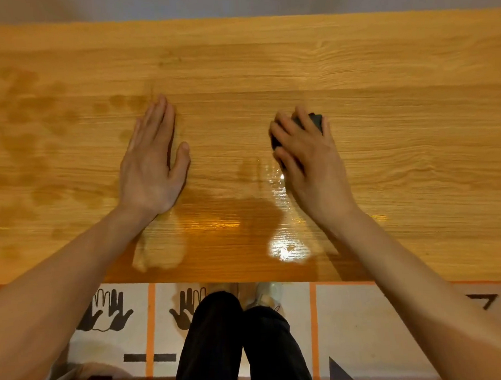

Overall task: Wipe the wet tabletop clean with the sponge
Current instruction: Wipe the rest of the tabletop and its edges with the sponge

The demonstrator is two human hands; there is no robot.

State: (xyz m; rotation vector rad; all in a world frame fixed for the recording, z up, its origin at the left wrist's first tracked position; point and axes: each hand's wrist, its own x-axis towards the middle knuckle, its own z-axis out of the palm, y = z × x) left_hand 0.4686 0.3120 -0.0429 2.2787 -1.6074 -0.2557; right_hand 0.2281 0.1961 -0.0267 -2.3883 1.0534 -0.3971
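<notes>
A wooden tabletop (397, 103) fills the view. My right hand (308, 150) presses down on a dark sponge (315, 121), fingers curled over it so only its far edge and left side show. Just below that hand, a shiny wet streak (278, 185) runs toward the table's near edge and ends in a bright puddle (287, 248). My left hand (153, 162) lies flat on the wood, palm down, fingers together, holding nothing. Darker damp blotches (34, 136) cover the left part of the table.
The table's near edge (247, 279) runs across the lower view. Below it I see my legs in dark trousers (221, 340) and a floor mat (364, 328) printed with hand shapes and orange lines. A grey wall (235, 2) lies behind the far edge.
</notes>
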